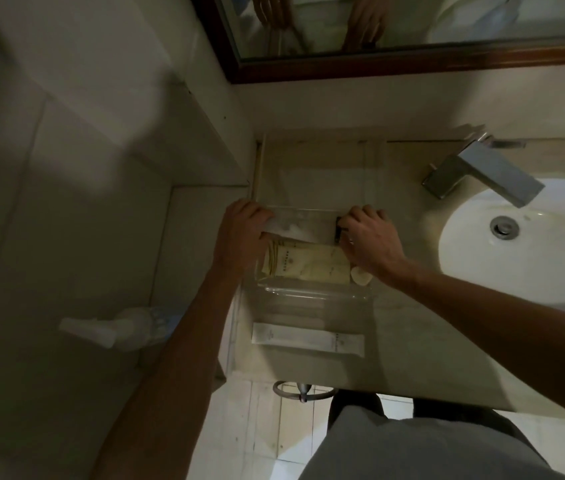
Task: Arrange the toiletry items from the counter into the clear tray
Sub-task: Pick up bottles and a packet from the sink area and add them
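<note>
Two hands at the clear tray (312, 293) on the table (412, 327): left hand (241, 233) grip closed on a white sachet (286, 227) at the far end; right hand (367, 237) pinching a small dark item (338, 230). Cream packets (308, 265) already inside; one long white packet (308, 339) outside. Advice: lay flat, edges parallel.

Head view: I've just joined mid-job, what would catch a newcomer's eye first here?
Two bare hands meet over the clear plastic tray at the counter's left: the left hand holds a white packet, and the right hand grips a small dark item. Cream sachets already lie inside the tray, while a long white wrapped packet waits on the counter in front of it. To the right, the white round basin sits under a square metal tap.
</note>
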### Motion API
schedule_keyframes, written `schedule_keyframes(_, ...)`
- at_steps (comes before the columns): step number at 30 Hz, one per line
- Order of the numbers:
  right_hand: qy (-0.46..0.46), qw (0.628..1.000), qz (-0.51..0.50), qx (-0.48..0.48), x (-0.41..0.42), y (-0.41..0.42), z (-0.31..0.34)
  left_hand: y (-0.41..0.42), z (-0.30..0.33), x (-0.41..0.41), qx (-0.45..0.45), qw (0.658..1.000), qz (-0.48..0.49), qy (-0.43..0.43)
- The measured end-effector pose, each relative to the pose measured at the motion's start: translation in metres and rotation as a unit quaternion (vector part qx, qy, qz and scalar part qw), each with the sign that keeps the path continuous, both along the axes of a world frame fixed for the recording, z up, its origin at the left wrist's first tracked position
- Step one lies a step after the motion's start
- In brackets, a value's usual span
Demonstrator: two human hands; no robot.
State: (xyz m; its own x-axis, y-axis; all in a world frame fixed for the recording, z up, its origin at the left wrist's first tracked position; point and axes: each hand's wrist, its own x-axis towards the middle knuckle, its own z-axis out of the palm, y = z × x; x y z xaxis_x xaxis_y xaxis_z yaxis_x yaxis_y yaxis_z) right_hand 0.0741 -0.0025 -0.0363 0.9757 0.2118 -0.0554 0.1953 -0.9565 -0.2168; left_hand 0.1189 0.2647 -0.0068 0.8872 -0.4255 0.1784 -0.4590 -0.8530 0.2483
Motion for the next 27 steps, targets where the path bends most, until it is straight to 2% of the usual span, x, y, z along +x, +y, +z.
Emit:
schedule_keyframes(5, 0.005, 1.000, -0.009, 0.007, -0.008, -0.011, 0.007, -0.013, 0.030, 0.009, -0.011, 1.000, 0.006, 0.006)
schedule_keyframes(8, 0.006, 1.000, -0.007, 0.008, -0.011, -0.019, 0.009, -0.035, 0.039, 0.016, -0.022, 0.995, 0.025, 0.097)
schedule_keyframes(10, 0.008, 1.000, -0.007, 0.011, -0.013, -0.026, 0.010, -0.048, 0.040, 0.020, -0.067, 0.985, 0.039, 0.152)
schedule_keyframes(15, 0.013, 1.000, -0.022, -0.006, -0.017, -0.049, 0.009, -0.043, 0.017, 0.022, -0.086, 0.986, 0.084, 0.118)
schedule_keyframes(18, 0.019, 0.999, -0.027, -0.021, -0.020, -0.059, 0.008, -0.035, 0.002, 0.015, -0.092, 0.979, 0.124, 0.136)
schedule_keyframes(23, 0.033, 0.999, -0.035, -0.011, -0.024, -0.062, 0.011, -0.035, -0.004, 0.002, -0.098, 0.975, 0.131, 0.151)
schedule_keyframes(25, 0.037, 0.999, -0.035, -0.009, -0.025, -0.062, 0.012, -0.040, -0.003, 0.002, -0.069, 0.983, 0.116, 0.120)
schedule_keyframes(27, 0.038, 0.999, -0.035, -0.007, -0.026, -0.062, 0.012, -0.049, -0.001, 0.007, 0.014, 0.995, 0.068, 0.070)
